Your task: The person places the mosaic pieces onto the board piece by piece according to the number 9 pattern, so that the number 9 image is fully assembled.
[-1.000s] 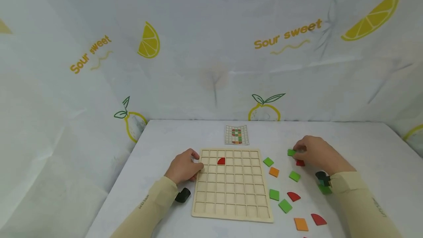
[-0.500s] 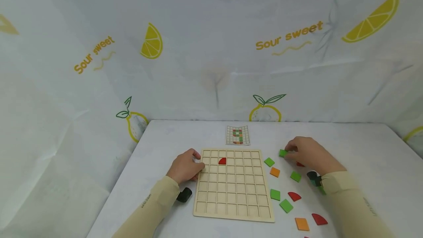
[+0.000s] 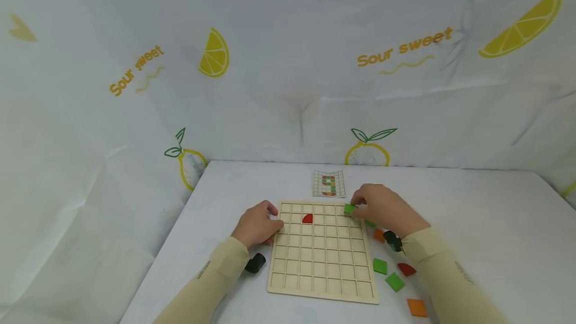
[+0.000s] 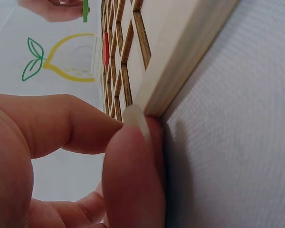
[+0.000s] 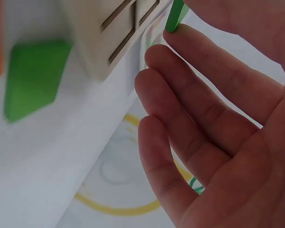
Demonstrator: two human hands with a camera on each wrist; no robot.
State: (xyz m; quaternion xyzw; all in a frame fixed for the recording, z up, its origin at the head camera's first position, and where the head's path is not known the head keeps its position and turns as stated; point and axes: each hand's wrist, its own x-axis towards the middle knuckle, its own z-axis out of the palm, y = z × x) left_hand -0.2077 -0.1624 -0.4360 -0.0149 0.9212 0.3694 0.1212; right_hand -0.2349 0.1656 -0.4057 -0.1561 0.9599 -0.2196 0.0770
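A pale wooden grid board (image 3: 320, 254) lies on the white table, with a red quarter-circle tile (image 3: 308, 218) in one of its upper cells. At the board's left edge, my left hand (image 3: 257, 223) pinches the rim between thumb and fingers; the left wrist view shows the thumb (image 4: 133, 175) right at a corner of the wood. Over the board's upper right corner, my right hand (image 3: 382, 207) holds a green square tile (image 3: 349, 209) between thumb and index finger. Its other fingers (image 5: 175, 99) extend loosely below in the right wrist view.
Behind the board lies a small pattern card (image 3: 328, 191) with a coloured grid. Right of the board are scattered green squares (image 3: 380, 266), orange squares (image 3: 416, 307) and a red quarter-circle (image 3: 407, 269), some partly under my right arm. A lemon-print cloth (image 3: 279, 89) hangs behind the table.
My right hand has carried the green square tile leftward from the loose tiles to the board's upper right corner. The left hand has stayed at the board's left edge.
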